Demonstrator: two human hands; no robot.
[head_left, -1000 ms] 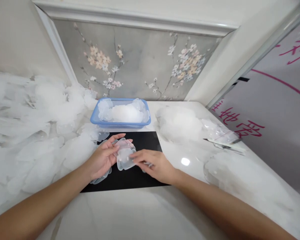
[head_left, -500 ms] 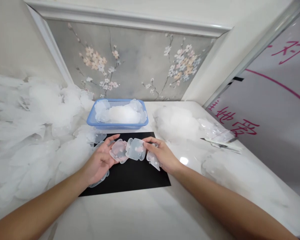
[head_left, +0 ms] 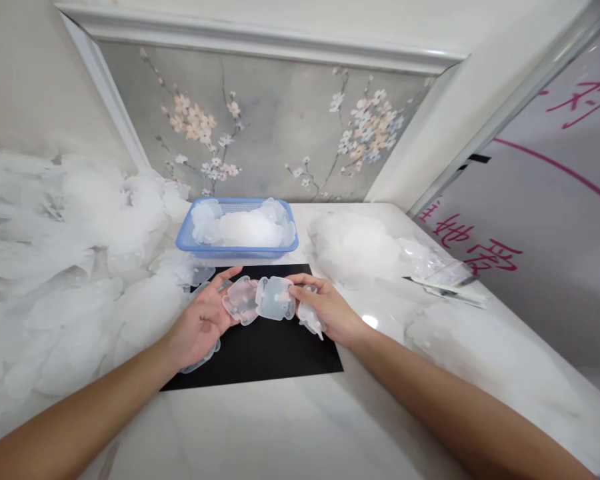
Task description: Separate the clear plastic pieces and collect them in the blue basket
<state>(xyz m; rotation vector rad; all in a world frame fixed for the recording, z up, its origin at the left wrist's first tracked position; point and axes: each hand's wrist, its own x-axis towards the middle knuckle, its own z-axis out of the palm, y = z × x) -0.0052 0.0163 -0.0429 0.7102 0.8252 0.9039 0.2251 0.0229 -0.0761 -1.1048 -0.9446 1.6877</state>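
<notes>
My left hand is turned palm up over the black mat, a thin translucent plastic piece with notched edges lying on its fingers. Between the thumb and fingers of my right hand is a second, squarish translucent plastic piece, whose left edge meets or overlaps the first. Further translucent pieces hang beneath my right palm, their number unclear. More pieces lie on the mat's left side, partly hidden by my left hand and wrist.
Behind the mat stands a blue plastic basket with whitish translucent pieces in it. A large heap of such pieces covers the left of the marble-look table. Another pile and clear bags lie on the right.
The pieces beneath my right palm have tilted and now appear more edge-on. Both hands keep nearly the same place, and the view has shifted slightly.
</notes>
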